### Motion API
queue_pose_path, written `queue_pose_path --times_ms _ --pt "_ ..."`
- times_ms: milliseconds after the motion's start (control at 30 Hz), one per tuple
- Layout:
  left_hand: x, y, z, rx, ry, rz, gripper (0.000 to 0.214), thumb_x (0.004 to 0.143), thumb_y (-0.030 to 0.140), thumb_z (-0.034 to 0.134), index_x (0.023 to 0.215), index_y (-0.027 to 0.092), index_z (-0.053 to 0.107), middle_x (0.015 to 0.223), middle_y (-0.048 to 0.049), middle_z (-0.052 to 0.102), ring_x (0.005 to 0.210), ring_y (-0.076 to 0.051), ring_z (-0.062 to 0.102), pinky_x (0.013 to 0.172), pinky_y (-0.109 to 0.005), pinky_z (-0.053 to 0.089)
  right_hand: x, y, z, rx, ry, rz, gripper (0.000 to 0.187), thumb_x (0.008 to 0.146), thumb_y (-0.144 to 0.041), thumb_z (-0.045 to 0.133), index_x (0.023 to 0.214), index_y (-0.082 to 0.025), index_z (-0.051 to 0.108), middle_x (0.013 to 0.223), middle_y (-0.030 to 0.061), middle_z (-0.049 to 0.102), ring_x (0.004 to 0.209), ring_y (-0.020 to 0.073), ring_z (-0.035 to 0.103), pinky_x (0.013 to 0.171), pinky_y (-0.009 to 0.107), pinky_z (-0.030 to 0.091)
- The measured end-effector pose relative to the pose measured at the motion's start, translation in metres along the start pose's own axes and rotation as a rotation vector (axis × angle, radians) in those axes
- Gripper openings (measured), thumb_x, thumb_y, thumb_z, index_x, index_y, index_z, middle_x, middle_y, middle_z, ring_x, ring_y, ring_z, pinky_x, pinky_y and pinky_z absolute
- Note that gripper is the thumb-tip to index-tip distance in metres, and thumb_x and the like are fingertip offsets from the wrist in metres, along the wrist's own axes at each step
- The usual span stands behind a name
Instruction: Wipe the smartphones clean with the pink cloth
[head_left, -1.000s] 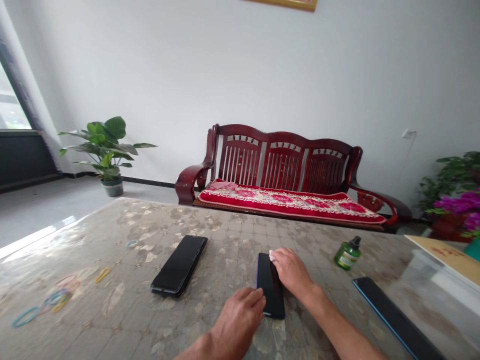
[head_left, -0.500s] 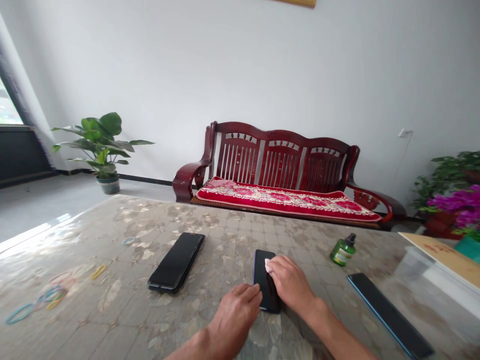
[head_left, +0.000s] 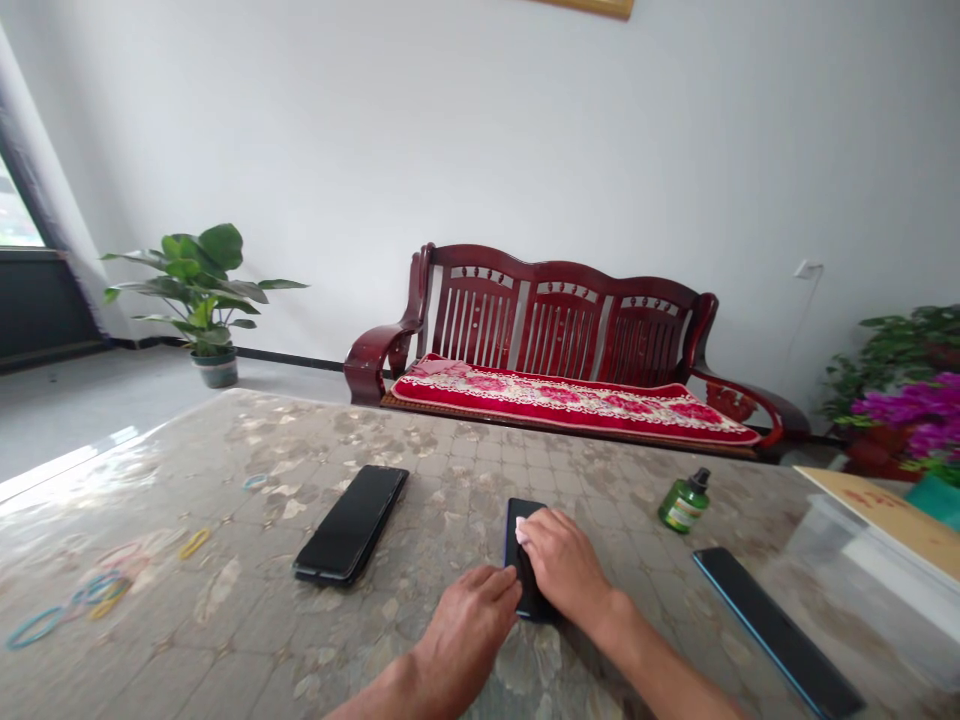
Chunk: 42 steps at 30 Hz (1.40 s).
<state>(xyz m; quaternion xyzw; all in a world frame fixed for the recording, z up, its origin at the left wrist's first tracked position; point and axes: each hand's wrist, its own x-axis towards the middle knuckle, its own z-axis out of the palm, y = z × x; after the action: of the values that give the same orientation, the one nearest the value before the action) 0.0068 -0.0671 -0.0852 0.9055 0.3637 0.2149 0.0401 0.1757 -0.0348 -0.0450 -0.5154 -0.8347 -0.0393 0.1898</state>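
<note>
A black smartphone (head_left: pixel 531 602) lies face up on the patterned tablecloth in front of me. My left hand (head_left: pixel 472 620) grips its lower left edge, with the fingers bent together against the side. Over the screen, my right hand (head_left: pixel 561 560) presses a small white wipe (head_left: pixel 522 531), mostly hidden under the closed fingers. A second dark phone (head_left: pixel 352 525) rests left of my hands and seems to lie on another flat dark item. Off to the right is a third phone (head_left: pixel 776 630) with a blue edge. A green bottle (head_left: pixel 684 503) with a black cap stands beyond it.
Coloured rubber bands (head_left: pixel 97 595) lie at the left of the table (head_left: pixel 247 640). At the right edge stands a clear plastic box (head_left: pixel 862 560) with a tan lid-like sheet on top. A wooden bench (head_left: pixel 562 310) is behind the table.
My right hand has shifted slightly left across the phone's screen with the white wipe. My left hand stays at the phone's edge.
</note>
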Motion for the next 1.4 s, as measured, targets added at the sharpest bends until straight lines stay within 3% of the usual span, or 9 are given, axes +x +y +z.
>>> queue_pose_path --times_ms 167,433,700,767,867,1000,1100,1200,1400 --pt "-0.003 0.000 -0.011 0.020 -0.011 0.011 0.017 0.091 0.011 0.055 0.101 0.021 0.065 0.109 -0.0058 0.069 0.097 -0.022 0.064 0.091 -0.034 0.054 0.035 0.005 0.013 -0.039 0.018 0.084 0.029 0.095 -0.010 0.044 0.083 -0.023 0.067 0.085 0.0025 0.066 0.079 0.0161 0.057 0.075 0.026 0.041" --pt "-0.002 0.001 -0.009 0.024 -0.015 -0.022 0.021 0.093 0.012 0.049 0.100 0.023 0.066 0.102 -0.0052 0.069 0.094 -0.022 0.064 0.089 -0.032 0.054 -0.010 -0.010 -0.004 0.136 0.012 -0.059 0.023 0.094 -0.015 0.048 0.087 -0.024 0.067 0.086 0.0017 0.067 0.086 0.0177 0.059 0.079 0.027 0.043" --pt "0.006 0.008 -0.040 0.049 -0.219 -0.072 0.019 0.094 0.018 0.054 0.110 0.019 0.064 0.121 -0.0073 0.066 0.107 -0.023 0.062 0.097 -0.033 0.049 -0.003 0.037 0.016 0.633 0.297 0.266 0.028 0.090 -0.036 0.050 0.094 -0.021 0.074 0.094 0.0073 0.073 0.088 0.0219 0.067 0.080 0.031 0.051" --pt "0.016 0.003 -0.054 0.020 -0.287 -0.032 0.015 0.093 0.018 0.054 0.104 0.020 0.065 0.110 -0.0052 0.070 0.102 -0.022 0.065 0.093 -0.031 0.051 -0.003 0.041 0.019 0.709 0.326 0.307 0.032 0.089 -0.043 0.052 0.092 -0.021 0.075 0.091 0.0071 0.074 0.086 0.0225 0.067 0.078 0.031 0.051" --pt "0.039 -0.011 -0.068 0.081 -0.369 0.002 0.026 0.084 0.002 0.052 0.097 0.021 0.066 0.100 -0.0043 0.071 0.097 -0.022 0.066 0.087 -0.030 0.051 -0.004 0.041 0.020 0.778 0.352 0.342 0.033 0.087 -0.046 0.055 0.093 -0.021 0.075 0.092 0.0068 0.075 0.087 0.0229 0.067 0.079 0.031 0.051" --pt "0.075 -0.032 -0.069 0.221 -0.376 0.153 0.060 0.069 0.001 0.070 0.123 0.022 0.058 0.135 -0.0118 0.056 0.129 -0.031 0.047 0.102 -0.041 0.042 -0.005 0.041 0.019 0.878 0.421 0.448 0.037 0.084 -0.051 0.058 0.094 -0.020 0.075 0.098 0.0079 0.075 0.092 0.0252 0.067 0.084 0.034 0.050" --pt "0.098 -0.041 -0.061 0.218 -0.387 0.218 0.081 0.063 0.002 0.078 0.133 0.033 0.051 0.154 -0.0086 0.037 0.141 -0.033 0.031 0.110 -0.048 0.032 -0.005 0.045 0.019 0.951 0.474 0.534 0.042 0.082 -0.053 0.058 0.097 -0.018 0.074 0.098 0.0082 0.075 0.093 0.0264 0.066 0.084 0.034 0.050" --pt "0.113 -0.044 -0.053 0.186 -0.457 0.247 0.087 0.055 0.001 0.082 0.129 0.038 0.054 0.155 -0.0065 0.036 0.141 -0.034 0.032 0.109 -0.048 0.031 -0.005 0.049 0.019 0.986 0.494 0.574 0.043 0.081 -0.054 0.059 0.099 -0.017 0.074 0.095 0.0074 0.075 0.089 0.0259 0.065 0.078 0.033 0.050" --pt "0.127 -0.050 -0.056 0.198 -0.504 0.278 0.084 0.049 0.010 0.086 0.126 0.029 0.056 0.155 -0.0139 0.034 0.140 -0.038 0.031 0.108 -0.051 0.031 -0.004 0.049 0.020 0.999 0.495 0.558 0.043 0.081 -0.053 0.060 0.100 -0.017 0.074 0.097 0.0073 0.075 0.089 0.0254 0.065 0.078 0.033 0.050"
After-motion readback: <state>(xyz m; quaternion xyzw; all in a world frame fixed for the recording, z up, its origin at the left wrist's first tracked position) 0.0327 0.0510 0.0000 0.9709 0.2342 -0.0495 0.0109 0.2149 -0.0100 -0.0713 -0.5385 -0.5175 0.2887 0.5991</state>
